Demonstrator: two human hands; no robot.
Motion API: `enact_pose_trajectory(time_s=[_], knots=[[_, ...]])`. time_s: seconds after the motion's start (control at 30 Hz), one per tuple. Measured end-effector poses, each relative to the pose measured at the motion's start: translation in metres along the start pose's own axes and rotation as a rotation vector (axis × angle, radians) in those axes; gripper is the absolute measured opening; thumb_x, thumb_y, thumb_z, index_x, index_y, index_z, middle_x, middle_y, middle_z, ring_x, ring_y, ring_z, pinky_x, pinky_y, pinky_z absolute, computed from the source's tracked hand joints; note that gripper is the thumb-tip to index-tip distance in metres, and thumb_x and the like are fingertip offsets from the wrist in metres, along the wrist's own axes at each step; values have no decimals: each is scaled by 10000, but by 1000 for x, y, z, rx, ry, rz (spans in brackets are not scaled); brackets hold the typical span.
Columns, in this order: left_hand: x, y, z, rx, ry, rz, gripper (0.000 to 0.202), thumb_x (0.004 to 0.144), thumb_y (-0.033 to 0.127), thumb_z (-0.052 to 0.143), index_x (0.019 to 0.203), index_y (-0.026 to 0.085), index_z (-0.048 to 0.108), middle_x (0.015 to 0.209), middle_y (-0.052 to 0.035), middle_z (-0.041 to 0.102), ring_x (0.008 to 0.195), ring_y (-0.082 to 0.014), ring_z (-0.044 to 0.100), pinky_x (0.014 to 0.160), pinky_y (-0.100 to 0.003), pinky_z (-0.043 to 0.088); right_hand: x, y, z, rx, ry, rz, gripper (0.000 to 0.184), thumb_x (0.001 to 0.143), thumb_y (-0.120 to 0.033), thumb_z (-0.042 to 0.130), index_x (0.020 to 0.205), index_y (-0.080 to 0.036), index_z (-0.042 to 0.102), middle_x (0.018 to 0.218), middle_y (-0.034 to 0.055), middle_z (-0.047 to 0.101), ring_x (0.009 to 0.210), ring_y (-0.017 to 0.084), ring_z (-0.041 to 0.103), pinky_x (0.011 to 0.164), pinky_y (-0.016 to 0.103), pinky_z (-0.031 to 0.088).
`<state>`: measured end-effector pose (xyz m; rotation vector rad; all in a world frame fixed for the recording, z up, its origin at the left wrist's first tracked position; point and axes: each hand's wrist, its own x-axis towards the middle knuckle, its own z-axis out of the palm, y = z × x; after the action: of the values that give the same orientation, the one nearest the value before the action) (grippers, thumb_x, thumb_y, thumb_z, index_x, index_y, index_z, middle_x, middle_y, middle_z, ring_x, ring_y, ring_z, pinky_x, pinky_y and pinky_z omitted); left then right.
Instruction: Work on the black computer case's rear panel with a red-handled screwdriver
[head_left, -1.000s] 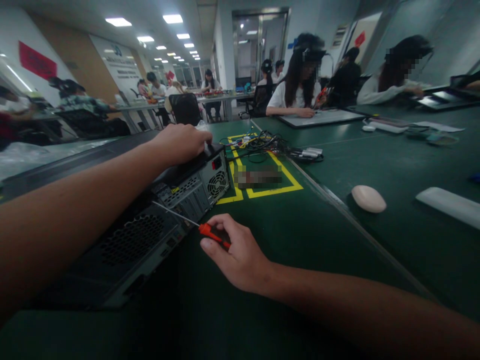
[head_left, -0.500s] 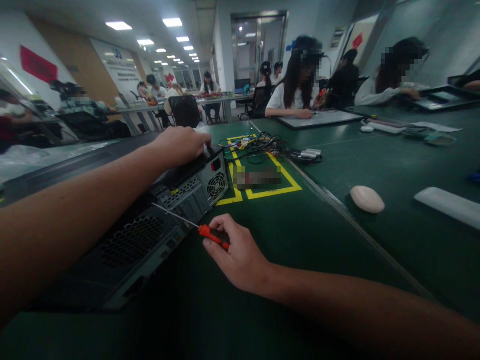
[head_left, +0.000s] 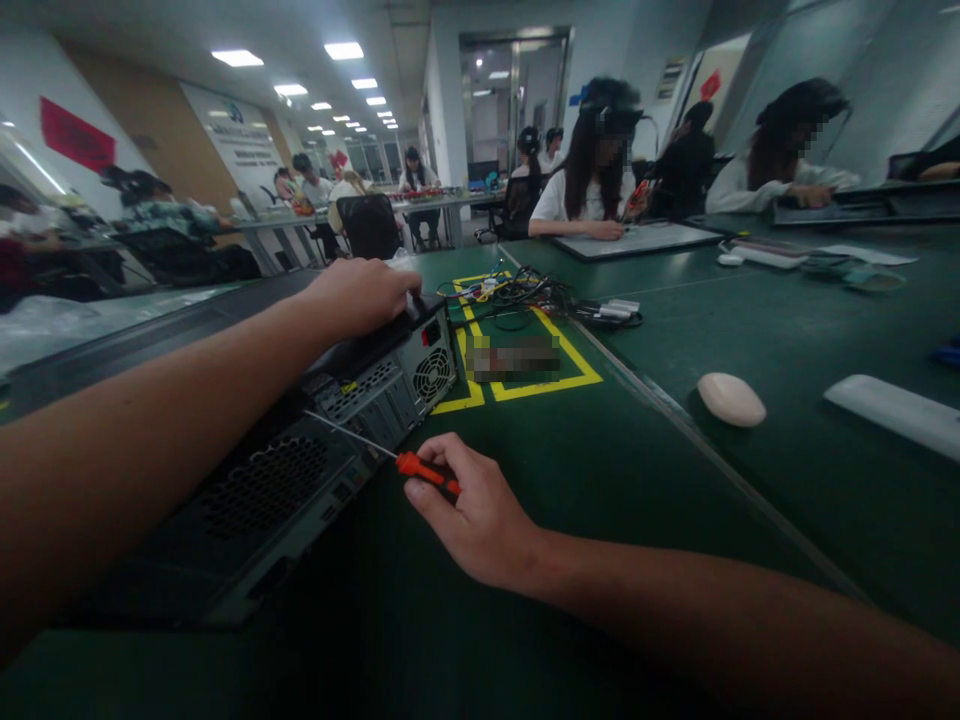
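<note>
A black computer case [head_left: 262, 500] lies on its side at the left, its rear panel with fan grille and slot covers turned toward the right. My left hand [head_left: 367, 295] rests over the case's top far edge, fingers curled down around it; the fingertips are partly hidden. My right hand [head_left: 480, 510] is closed around the orange and black handle of a screwdriver [head_left: 429, 470]. The thin metal shaft points up and left, and its tip meets the rear panel near the slot covers, below my left forearm.
Beyond the case, a tangle of cables [head_left: 532, 290] lies by yellow tape marks [head_left: 547, 385] on the green table [head_left: 637, 480]. A pale computer mouse [head_left: 731, 398] and a white bar-shaped object [head_left: 892, 415] sit at right. Co-workers [head_left: 600, 170] work across the table.
Both hands, the case and the screwdriver keep almost the same places; the screwdriver handle looks turned slightly in my right hand. At the far right, a co-worker's dark panel is tilted differently.
</note>
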<state>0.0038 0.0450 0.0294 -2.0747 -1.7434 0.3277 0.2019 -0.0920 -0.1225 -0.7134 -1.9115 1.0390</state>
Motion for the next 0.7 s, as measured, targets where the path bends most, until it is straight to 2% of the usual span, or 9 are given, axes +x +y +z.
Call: enact_pose_trajectory(time_s=[0.2,0.47,0.7], knots=[[0,0,2,-20,-7,-27,526,1031,401,339,1488,285,573,1254,-150,701,1135,-353,677,943,-466,494,1,1,1,9,13,-7,116,953,-298,624,1028,-214,594,943,18,656,842,183,617,784,328,478],[1,0,2,3,9,-6,508,1027,379,345,1462,280,590,1203,-162,710,1071,-347,697,866,-440,518,0,0,0,2,3,-3,112,961,-295,622,1029,-207,608,933,17,659,827,178,609,791,326,478],[1,-1,2,51,5,1,529,1037,396,308,1477,260,568,1189,-160,711,1067,-347,702,866,-433,529,1,0,0,-9,6,-26,114,988,-313,596,1003,-204,624,898,12,650,780,168,581,781,320,475]])
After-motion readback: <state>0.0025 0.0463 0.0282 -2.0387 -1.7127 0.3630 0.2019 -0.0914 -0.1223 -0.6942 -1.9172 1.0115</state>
